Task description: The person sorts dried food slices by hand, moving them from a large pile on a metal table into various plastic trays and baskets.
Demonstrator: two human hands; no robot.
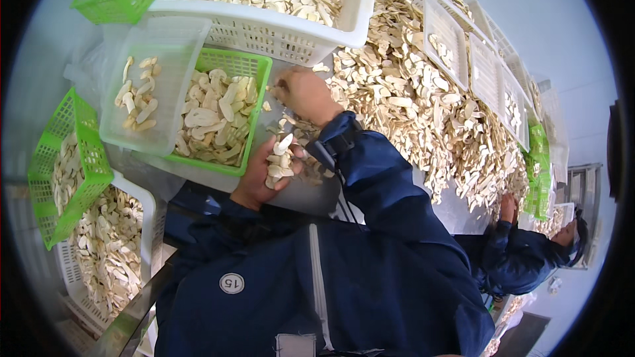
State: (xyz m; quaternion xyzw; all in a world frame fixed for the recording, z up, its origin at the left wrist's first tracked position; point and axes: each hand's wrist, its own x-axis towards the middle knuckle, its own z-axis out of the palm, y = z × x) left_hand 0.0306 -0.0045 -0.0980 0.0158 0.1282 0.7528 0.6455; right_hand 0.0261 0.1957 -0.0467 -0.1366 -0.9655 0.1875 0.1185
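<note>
My left hand (254, 175) is cupped palm up around several pale dried mushroom slices (281, 158), just right of a green basket (263, 96). Above and slightly right of it, my right hand (307, 94) is bent at the wrist, its fingers curled down close to the table; what they pinch, if anything, is hidden. Larger mushroom slices (221, 109) fill the green basket. A translucent white tray (119, 129) overlaps the basket's left side and carries a few slices. Small loose bits lie on the metal table (317, 198) between and below my hands.
A big heap of mushroom slices (403, 86) covers the table to the right. A white crate (264, 30) of slices stands at the far side. Green baskets (92, 152) and another filled white crate (153, 225) are at left. A co-worker's hand (508, 208) touches the heap at right.
</note>
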